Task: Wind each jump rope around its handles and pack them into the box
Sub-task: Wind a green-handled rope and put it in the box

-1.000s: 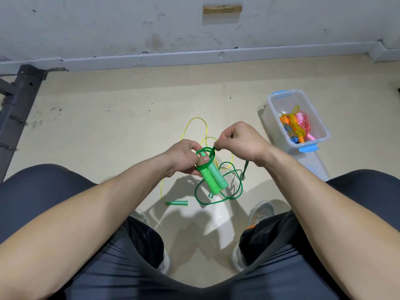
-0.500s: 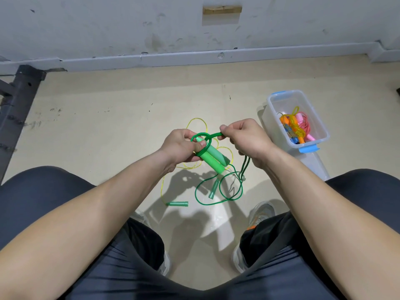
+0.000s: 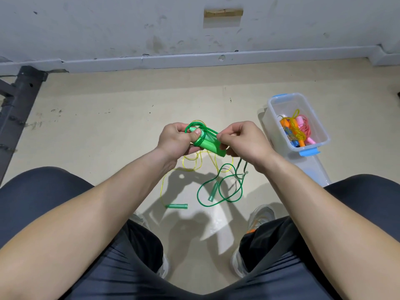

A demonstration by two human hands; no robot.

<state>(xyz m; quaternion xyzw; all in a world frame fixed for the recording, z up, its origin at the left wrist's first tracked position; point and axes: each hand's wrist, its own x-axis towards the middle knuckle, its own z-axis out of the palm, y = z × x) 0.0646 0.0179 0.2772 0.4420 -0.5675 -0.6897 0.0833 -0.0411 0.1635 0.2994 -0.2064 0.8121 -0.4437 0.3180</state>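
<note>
My left hand (image 3: 173,140) grips a pair of green jump rope handles (image 3: 208,145) held together, thumb pressed on their upper end. My right hand (image 3: 240,140) pinches the green cord (image 3: 220,192) where it crosses the handles; a few turns lie around them. The rest of the cord hangs to the floor in loose loops. On the floor below lies a second rope with a yellow cord (image 3: 192,161) and two small green handles (image 3: 177,206). The clear plastic box (image 3: 303,100) with blue latches stands to the right, holding wound orange, pink and blue ropes.
The box lid (image 3: 313,169) lies on the floor beside the box. A dark metal frame (image 3: 19,100) stands at the left by the wall. My knees and shoes (image 3: 259,217) flank the floor patch where the ropes lie.
Both hands have risen and the handles have tilted more level. My right hand has carried the cord across and down along the handles, pulling another turn around them.
</note>
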